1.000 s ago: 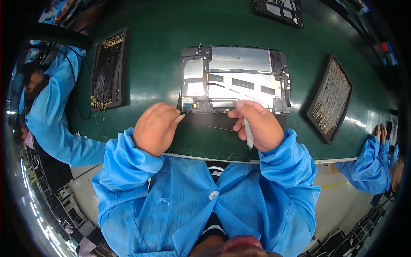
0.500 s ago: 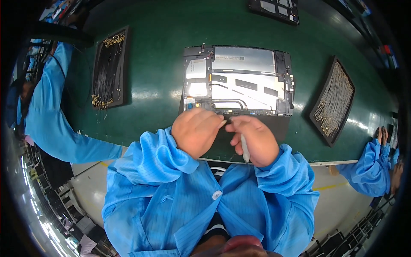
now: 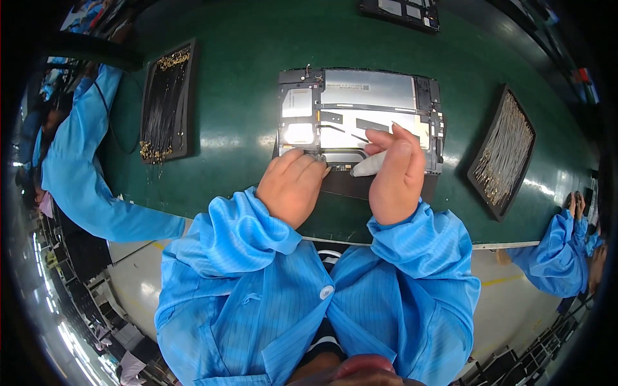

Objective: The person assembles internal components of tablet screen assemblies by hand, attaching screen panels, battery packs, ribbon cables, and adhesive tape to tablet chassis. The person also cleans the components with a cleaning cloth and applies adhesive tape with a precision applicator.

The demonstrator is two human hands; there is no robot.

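Note:
An opened flat electronic device [image 3: 367,95], black-framed with silver panels and thin cables, lies in front of me. Its lower edge rests over a dark flat sheet [image 3: 351,185]. My left hand [image 3: 293,185] is at that lower edge, left of the middle, fingers bent and close together; whatever the fingertips pinch is too small to make out. Over the lower right part of the device is my right hand [image 3: 398,177], with its index finger raised. A white tapered tool [image 3: 369,165] lies in its grip, the narrow end toward my left hand.
On the left, a black tray [image 3: 188,106] holds black cables with gold-coloured ends; another tray [image 3: 475,172] at right holds grey cables. A similar device [image 3: 402,11] lies at the far edge. A co-worker's blue sleeve [image 3: 77,174] reaches in at left; another person's hands [image 3: 575,204] show at right.
My hands have moved apart and forward. The left has come onto the device's lower edge; the right has risen over the device, and the white tool has swung from pointing toward me to pointing left.

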